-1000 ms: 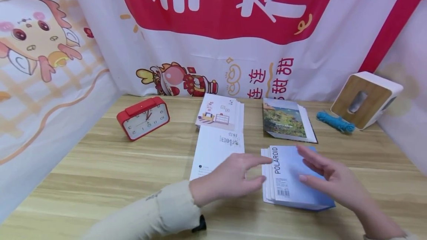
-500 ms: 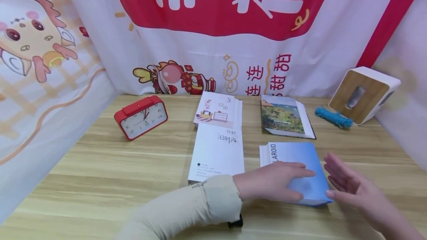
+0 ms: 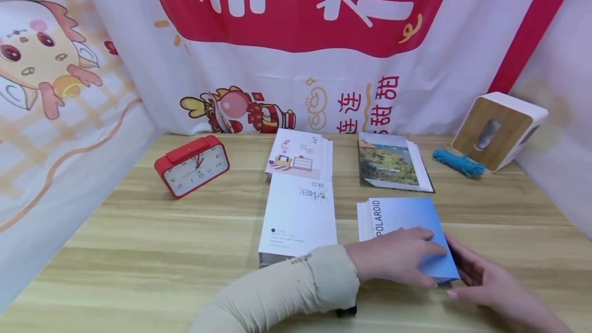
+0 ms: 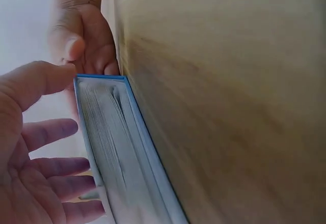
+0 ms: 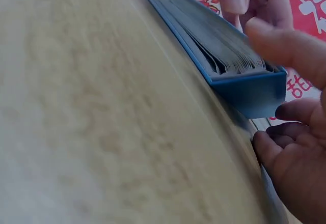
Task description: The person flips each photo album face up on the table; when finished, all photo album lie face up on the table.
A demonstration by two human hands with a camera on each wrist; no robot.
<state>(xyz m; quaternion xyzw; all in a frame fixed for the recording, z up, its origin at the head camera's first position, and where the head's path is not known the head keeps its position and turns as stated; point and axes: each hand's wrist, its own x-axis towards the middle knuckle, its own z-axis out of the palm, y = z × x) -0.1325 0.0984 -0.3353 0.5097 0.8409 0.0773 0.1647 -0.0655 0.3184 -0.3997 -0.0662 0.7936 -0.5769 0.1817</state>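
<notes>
A blue photo album [image 3: 411,215] marked POLAROID lies on the table at front right, its white edges fanning out on the left. Across its cover rests my left hand [image 3: 400,256], fingers fairly straight. In the left wrist view that hand's fingertips touch the cover beside the page edges [image 4: 117,132]. My right hand [image 3: 490,281] is at the album's right side. The right wrist view has its fingertips against the blue spine [image 5: 249,94] and low by the table, with the thumb held apart above. Part of the cover is hidden under my left hand.
Left of the album lie a white album [image 3: 298,220] and an illustrated album [image 3: 296,155]. Behind it is an album with a landscape cover [image 3: 390,163]. A blue yarn bundle [image 3: 458,162], a wooden-fronted tissue box [image 3: 485,132] and a red alarm clock [image 3: 191,166] stand farther off.
My left hand has moved right, from beside the album onto its cover. My right hand has gone from above the cover to the spine side. The album has barely moved.
</notes>
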